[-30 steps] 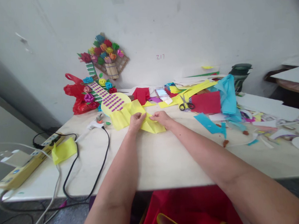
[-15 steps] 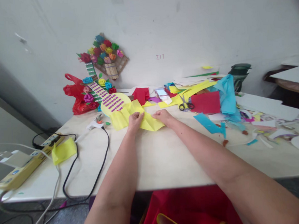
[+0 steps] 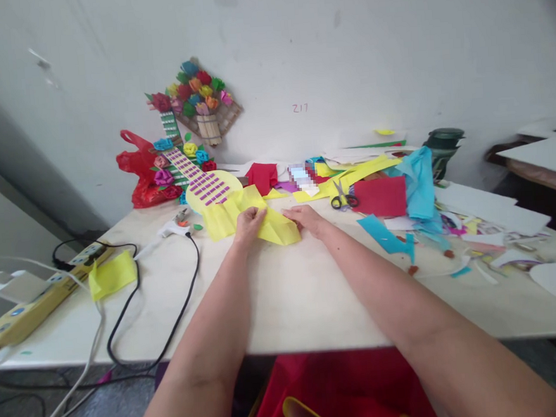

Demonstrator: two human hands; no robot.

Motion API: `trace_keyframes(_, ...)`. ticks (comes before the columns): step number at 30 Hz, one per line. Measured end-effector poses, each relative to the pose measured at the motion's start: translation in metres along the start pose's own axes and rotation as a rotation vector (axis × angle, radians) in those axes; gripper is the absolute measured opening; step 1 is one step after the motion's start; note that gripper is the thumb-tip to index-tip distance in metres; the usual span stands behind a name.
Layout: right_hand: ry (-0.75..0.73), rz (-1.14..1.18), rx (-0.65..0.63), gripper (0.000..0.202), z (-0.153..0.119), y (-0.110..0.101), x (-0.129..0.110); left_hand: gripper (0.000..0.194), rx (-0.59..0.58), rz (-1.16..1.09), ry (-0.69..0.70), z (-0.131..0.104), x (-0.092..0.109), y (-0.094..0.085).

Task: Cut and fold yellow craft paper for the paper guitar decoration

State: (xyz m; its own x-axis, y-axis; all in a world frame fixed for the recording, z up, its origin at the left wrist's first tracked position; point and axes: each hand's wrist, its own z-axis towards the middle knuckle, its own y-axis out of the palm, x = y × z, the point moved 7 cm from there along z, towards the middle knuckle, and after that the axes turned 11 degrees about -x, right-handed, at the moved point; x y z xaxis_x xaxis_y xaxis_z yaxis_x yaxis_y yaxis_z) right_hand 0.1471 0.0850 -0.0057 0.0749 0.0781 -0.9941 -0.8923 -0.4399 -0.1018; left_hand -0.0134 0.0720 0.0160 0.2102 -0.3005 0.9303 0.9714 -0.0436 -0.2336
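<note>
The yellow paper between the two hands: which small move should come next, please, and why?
Probably smooth the right end of the yellow paper with the right hand: that end looks creased, this hand is right at its edge, and the left hand pinches the paper, which could steady it.

Held sheet (image 3: 279, 227) plain yellow; guitar-shaped cutout (image 3: 212, 189) pale yellow, purple bars in rows; bottle (image 3: 444, 149) dark green.

We have moved our right hand (image 3: 308, 219) and left hand (image 3: 249, 225) slightly farther apart along the yellow paper (image 3: 279, 229).
</note>
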Motion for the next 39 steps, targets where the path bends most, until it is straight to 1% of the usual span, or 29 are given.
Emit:
trace_keyframes(3,-0.03,-0.027,-0.007,0.033,0.0,0.004,-0.002,0.032,-0.031,-0.019,-0.014,-0.001,0.001,0.004)
trace_keyframes(7,-0.05,-0.057,0.02,0.023,0.001,0.005,-0.003,0.03,-0.047,-0.043,-0.044,-0.002,0.0,0.006)
trace_keyframes(11,-0.079,-0.058,0.007,0.026,0.002,0.005,-0.004,0.029,-0.084,-0.072,-0.041,-0.001,-0.001,0.009)
trace_keyframes(15,-0.081,-0.03,-0.024,0.029,0.003,0.011,-0.005,0.029,-0.13,-0.084,-0.034,-0.001,0.0,0.014)
trace_keyframes(19,-0.071,-0.077,0.028,0.026,0.004,0.012,-0.005,0.032,-0.176,-0.049,-0.032,-0.004,0.003,0.018)
trace_keyframes(22,-0.073,-0.106,0.041,0.025,0.004,0.011,-0.005,0.032,-0.178,-0.006,-0.032,-0.005,0.004,0.017)
trace_keyframes(26,-0.049,-0.107,0.003,0.026,0.003,0.011,-0.005,0.033,-0.147,0.061,-0.028,-0.006,0.004,0.011)
trace_keyframes(29,-0.038,-0.042,-0.064,0.029,0.001,0.014,-0.004,0.033,-0.145,0.099,-0.025,-0.006,0.004,0.01)
trace_keyframes(31,-0.048,-0.013,-0.083,0.031,0.001,0.015,-0.005,0.034,-0.147,0.104,-0.024,-0.007,0.005,0.011)
trace_keyframes(36,-0.047,-0.103,-0.008,0.027,0.001,0.011,-0.007,0.032,-0.162,0.092,-0.004,-0.008,0.007,0.013)
trace_keyframes(39,-0.05,-0.143,0.015,0.023,0.002,0.009,-0.008,0.032,-0.189,0.026,-0.025,-0.008,0.004,0.015)
